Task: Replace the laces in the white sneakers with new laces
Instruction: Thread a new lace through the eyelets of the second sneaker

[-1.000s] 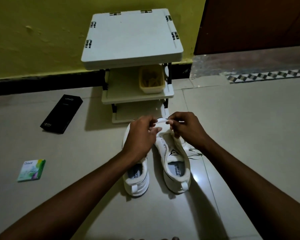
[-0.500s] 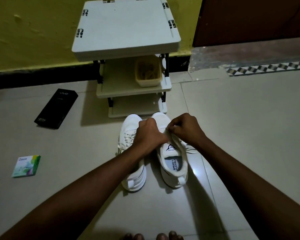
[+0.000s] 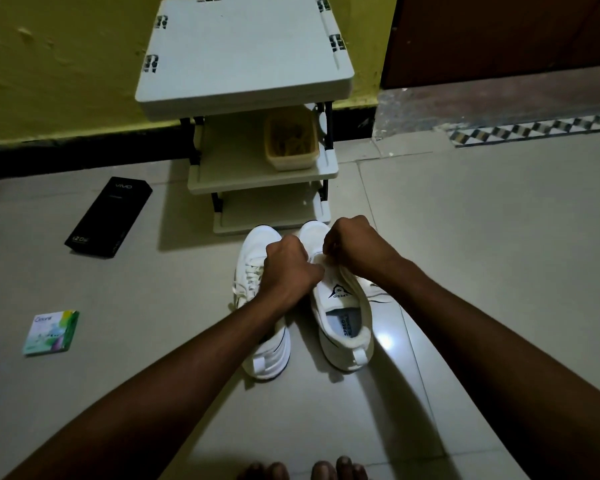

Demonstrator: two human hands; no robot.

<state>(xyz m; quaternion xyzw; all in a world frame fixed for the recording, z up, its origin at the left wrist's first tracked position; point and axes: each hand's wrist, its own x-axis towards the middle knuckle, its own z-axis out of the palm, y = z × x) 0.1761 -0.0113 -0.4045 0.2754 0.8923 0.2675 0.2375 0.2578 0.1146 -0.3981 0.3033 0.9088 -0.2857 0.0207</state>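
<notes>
Head view: left hand (image 3: 291, 268) and right hand (image 3: 355, 249), a second ago raised with the white lace (image 3: 317, 260) stretched between them, now pinch it low on the right sneaker (image 3: 347, 317), which stands beside the left sneaker (image 3: 257, 271) on the floor (image 3: 465, 237).

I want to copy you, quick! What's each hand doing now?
Left hand: curled, gripping the right sneaker near its tongue.
Right hand: curled, pinching the same sneaker's upper; any lace is hidden.
</notes>
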